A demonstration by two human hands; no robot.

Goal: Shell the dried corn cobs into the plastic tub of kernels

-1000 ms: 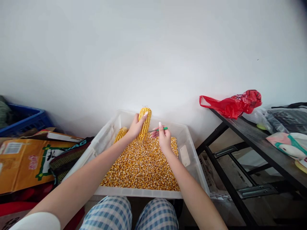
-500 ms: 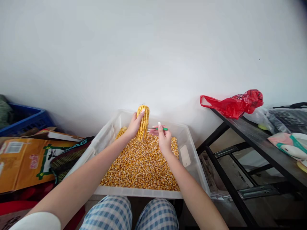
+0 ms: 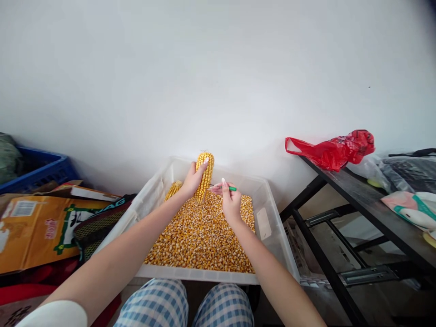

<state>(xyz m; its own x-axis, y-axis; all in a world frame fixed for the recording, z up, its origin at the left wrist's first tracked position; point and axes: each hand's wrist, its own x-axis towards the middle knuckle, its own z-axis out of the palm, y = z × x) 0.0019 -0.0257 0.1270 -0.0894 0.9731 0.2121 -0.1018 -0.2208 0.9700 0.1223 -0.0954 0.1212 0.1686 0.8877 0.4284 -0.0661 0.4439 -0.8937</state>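
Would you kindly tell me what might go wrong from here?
The thin, green-handled tool in the right hand points toward the long yellow ear of corn, so a slip might jab the left hand gripping that ear.

The ear is held above loose yellow kernels, so a weak grip might drop it among them.

Blue-and-white checked trouser legs are close to the front rim of the translucent plastic bin, so a knee bump might jolt it.

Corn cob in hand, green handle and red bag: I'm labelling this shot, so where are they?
Corn cob [image 3: 205, 179]: head view, kernels midway along it.
Green handle [image 3: 232, 188]: head view, its exposed end.
Red bag [image 3: 336, 153]: head view, crumpled middle.
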